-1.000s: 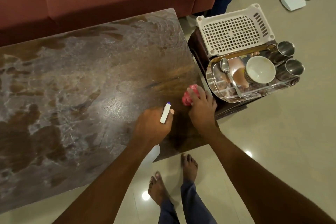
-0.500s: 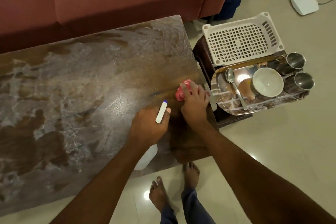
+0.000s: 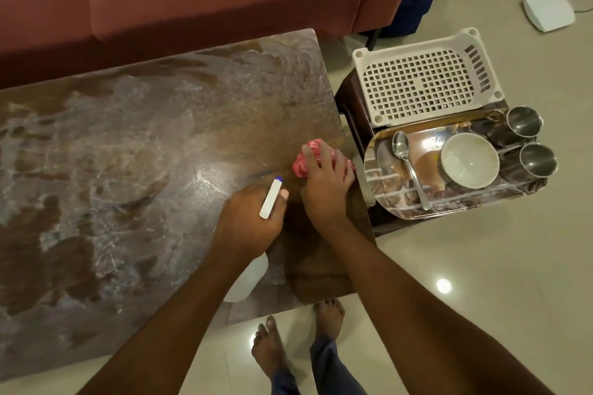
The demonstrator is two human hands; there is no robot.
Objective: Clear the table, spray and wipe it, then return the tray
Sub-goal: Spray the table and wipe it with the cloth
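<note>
Wiping looks like the step in hand: the worktop [image 3: 128, 170] carries no dishes and shows pale wet swirls across most of its surface, so I judge clearing and spraying largely done. The right grip [image 3: 324, 183] is released, with its fingers spread over the pink cloth [image 3: 303, 162]. It presses that bunched wad onto the worktop close to the right-hand edge, which suits pushing and rubbing rather than lifting.

The left grip [image 3: 250, 218] is clenched round the neck of the spray bottle [image 3: 271, 199], just beside the cloth. The white nozzle points away from the person and the bottle's body hangs down under the wrist. Held that way, it probably allows another squirt without setting anything down.

The tray [image 3: 398, 199] sits off the worktop on a dark side stool [image 3: 353, 99] just beside the worktop's right end. It holds a white bowl [image 3: 470, 160] and a spoon [image 3: 407, 163], with two steel cups [image 3: 523, 122] at its right edge. A white plastic basket [image 3: 423, 83] lies behind it on the same stool. Parked there, the tray keeps out of the wet yet stays near for its return, which is not yet done
</note>
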